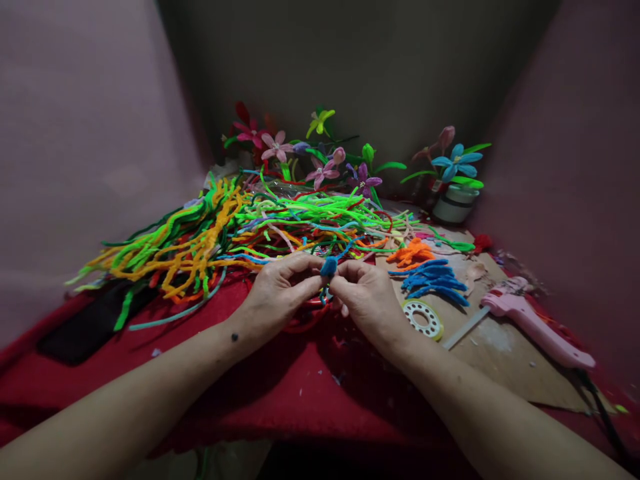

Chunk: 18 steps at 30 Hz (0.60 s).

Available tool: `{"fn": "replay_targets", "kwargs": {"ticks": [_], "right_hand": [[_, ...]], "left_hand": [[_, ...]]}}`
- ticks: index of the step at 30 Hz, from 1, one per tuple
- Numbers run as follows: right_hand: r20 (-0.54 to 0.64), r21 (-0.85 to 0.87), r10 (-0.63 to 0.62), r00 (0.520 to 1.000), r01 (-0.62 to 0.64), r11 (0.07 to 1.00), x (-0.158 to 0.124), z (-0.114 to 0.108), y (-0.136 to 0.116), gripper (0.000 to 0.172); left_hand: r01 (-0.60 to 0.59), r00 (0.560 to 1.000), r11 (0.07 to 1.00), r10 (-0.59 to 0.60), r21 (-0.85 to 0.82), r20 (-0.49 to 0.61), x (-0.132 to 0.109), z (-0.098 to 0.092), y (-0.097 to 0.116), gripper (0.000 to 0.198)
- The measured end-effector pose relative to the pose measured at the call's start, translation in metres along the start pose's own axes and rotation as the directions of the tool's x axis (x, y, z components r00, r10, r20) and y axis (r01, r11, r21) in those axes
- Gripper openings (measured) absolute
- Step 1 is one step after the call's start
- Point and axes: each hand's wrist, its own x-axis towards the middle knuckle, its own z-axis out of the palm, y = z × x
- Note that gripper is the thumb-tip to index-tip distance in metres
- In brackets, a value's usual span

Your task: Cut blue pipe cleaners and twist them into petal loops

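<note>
- Pinching a small blue fuzzy piece [329, 267], the left hand [277, 287] is holding it between thumb and forefinger.
- The right hand [373, 300] is gripping the same piece from the other side, its thumb and fingertips pressing close.
- Both hands are meeting above the red cloth [310, 393], in front of a tangled heap of fuzzy strands [320, 217].
- Beyond the right hand, a blue bundle [435, 283] and an orange bundle [411, 252] are lying side by side on cardboard [480, 367].
- A ring-shaped spool [434, 320] is resting near the right forearm; a pink glue gun [537, 323] is lying farther right.
- Behind, a blue flower [457, 162] is standing above a lidded jar [456, 203].
</note>
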Motion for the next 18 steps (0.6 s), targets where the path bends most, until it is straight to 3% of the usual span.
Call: {"fn": "replay_targets", "kwargs": {"ticks": [3,6,13,18], "right_hand": [[-0.007,-0.021,-0.027,1.0,0.027,0.999,-0.0011,0.0015,0.0028,0.013],[-0.001,-0.006,-0.059,0.998,0.059,0.998,-0.0027,0.0036,0.0048,0.015],[-0.022,0.089,-0.03,0.999,0.032,0.996,-0.003,0.0046,0.0002,0.007],[-0.009,0.017,-0.091,0.996,0.091,0.996,-0.0023,0.0036,0.0021,0.006]], "left_hand": [[-0.091,0.994,0.978,0.101,0.188,-0.046,0.0002,-0.0011,0.001,0.012],[-0.133,0.988,0.952,0.149,0.275,-0.036,0.0011,-0.0021,0.0,0.013],[-0.086,0.99,0.932,0.119,0.352,-0.072,-0.0027,-0.0026,-0.0028,0.011],[-0.062,0.993,0.948,0.09,0.313,-0.073,-0.0042,-0.0022,-0.0013,0.012]]}}
